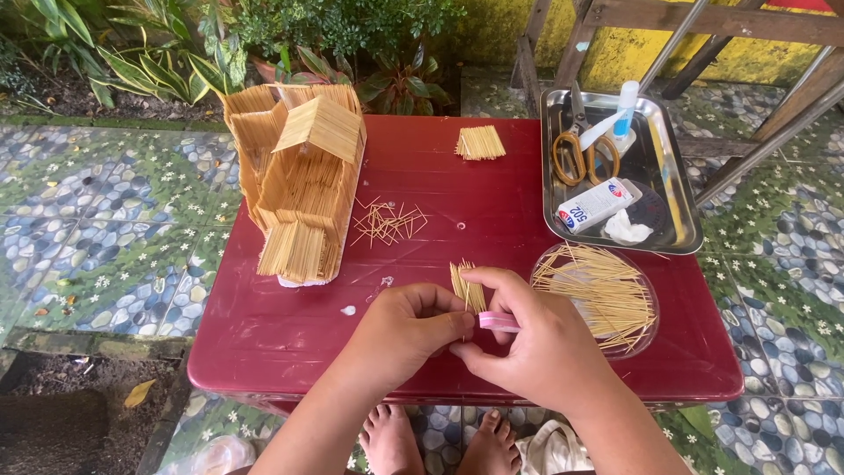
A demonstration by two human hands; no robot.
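Two bare forearms are seen, with no sleeves, watch, bracelet or rings worn on them. The left hand [406, 330] and right hand [536, 339] are left uncovered, without gloves, and the nails are kept short. Below the near edge of the red table [290, 343], two bare feet [440, 440] are shown, without shoes or socks.

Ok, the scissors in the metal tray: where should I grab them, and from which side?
Take the scissors by the orange handle loops, coming from the near side. The loops face the person and lie bare on the tray; the blades point away, beside the glue bottle.
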